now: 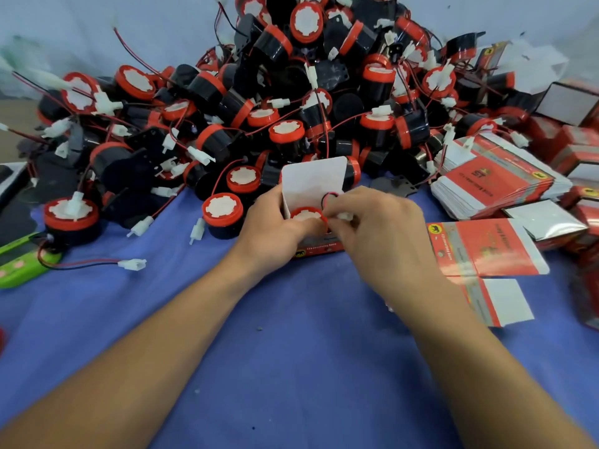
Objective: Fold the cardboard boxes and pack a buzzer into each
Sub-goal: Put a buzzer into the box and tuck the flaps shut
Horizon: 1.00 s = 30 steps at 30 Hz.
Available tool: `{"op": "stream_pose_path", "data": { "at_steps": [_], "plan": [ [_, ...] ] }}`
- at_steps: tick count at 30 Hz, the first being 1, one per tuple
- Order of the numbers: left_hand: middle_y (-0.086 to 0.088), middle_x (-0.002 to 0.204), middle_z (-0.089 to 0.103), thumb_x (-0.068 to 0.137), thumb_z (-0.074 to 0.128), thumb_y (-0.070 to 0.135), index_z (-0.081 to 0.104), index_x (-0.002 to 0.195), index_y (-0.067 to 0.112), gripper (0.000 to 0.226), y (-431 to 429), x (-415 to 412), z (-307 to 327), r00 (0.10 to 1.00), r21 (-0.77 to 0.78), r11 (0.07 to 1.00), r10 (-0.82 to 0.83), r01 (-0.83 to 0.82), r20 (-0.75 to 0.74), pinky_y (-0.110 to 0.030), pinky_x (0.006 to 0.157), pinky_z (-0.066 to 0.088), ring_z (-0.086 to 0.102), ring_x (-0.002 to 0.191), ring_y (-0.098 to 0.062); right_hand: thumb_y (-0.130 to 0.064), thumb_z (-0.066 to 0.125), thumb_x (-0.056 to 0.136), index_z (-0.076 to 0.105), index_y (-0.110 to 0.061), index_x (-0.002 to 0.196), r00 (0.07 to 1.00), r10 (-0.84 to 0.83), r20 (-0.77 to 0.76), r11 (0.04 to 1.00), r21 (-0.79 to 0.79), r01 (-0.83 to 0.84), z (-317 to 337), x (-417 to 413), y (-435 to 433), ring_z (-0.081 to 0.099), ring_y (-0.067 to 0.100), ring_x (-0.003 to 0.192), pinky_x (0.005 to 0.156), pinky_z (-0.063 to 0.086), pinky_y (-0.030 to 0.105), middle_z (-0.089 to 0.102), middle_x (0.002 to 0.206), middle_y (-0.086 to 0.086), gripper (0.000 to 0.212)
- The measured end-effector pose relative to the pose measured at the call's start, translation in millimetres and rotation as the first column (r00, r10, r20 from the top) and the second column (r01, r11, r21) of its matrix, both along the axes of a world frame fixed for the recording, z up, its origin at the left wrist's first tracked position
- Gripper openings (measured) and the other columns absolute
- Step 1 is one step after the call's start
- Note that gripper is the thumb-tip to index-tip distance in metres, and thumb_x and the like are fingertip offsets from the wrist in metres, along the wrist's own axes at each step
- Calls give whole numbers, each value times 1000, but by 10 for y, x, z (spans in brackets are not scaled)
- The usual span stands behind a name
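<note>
Two forearms lie across the blue counter (291,367). The left hand (275,222) has its grip wrapped round the left side of the open box (312,183), which stands on the counter with its white flap up. The right hand (379,222) pinches the wire (329,197) just above the opening. The buzzer (304,214) sits inside the box, red rim up. A flat box (479,247) lies to the right, and the buzzer pile (291,92) rises behind.

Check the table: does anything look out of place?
A green object with pink spots lies at the left edge, unlike the buzzers and boxes around it. A buzzer's wire crosses it. I cannot tell what it is.
</note>
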<state>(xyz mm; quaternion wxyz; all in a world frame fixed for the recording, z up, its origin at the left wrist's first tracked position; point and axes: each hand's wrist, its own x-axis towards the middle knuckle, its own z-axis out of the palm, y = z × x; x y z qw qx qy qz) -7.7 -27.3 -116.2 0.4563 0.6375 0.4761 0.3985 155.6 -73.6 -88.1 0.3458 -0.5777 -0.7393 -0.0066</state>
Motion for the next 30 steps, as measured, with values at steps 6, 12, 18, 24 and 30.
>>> {"op": "stream_pose_path", "data": {
  "at_steps": [6, 12, 18, 24, 30],
  "plan": [
    [11, 109, 78, 68, 76, 16, 68, 114, 37, 52, 35, -26, 7, 1000, -52, 999, -17, 17, -12, -37, 87, 61, 74, 101, -11, -6, 76, 81, 79, -20, 80, 988, -44, 149, 987, 156, 20, -37, -61, 49, 61, 29, 89, 89, 28, 35, 76, 80, -9, 15],
    [9, 109, 78, 65, 76, 21, 70, 115, 32, 52, 24, -11, -6, 999, -53, 998, 32, -34, -31, -52, 96, 58, 73, 104, -16, -3, 61, 91, 74, -30, 78, 985, 47, 164, 986, -168, -19, 54, 93, 89, 48, 28, 109, 94, 24, 25, 67, 98, -6, 33],
    [11, 108, 78, 64, 75, 24, 70, 114, 32, 51, 14, 13, -12, 996, -43, 996, 71, -73, -46, -50, 96, 57, 73, 103, -13, -15, 53, 93, 62, -39, 82, 924, 179, 338, 959, -271, -86, 105, 166, 157, 44, 7, 113, 99, 19, 27, 58, 96, -12, 28],
    [19, 107, 76, 72, 70, 27, 67, 114, 40, 44, -60, 58, -19, 991, 49, 993, 111, -108, -79, -39, 93, 58, 70, 102, -1, -3, 47, 93, 75, -35, 105, 939, 329, 103, 839, -488, -240, 163, 273, 82, 40, 9, 123, 109, 25, 26, 59, 112, -9, 44],
    [13, 109, 77, 71, 72, 24, 69, 118, 34, 48, -42, 39, 14, 993, 22, 996, 88, -87, -78, -50, 96, 57, 72, 104, -11, -8, 51, 99, 62, -39, 123, 987, 34, -155, 921, -378, -91, -5, 148, 46, 55, 15, 102, 78, 38, 13, 64, 114, -8, 41]
  ]
}}
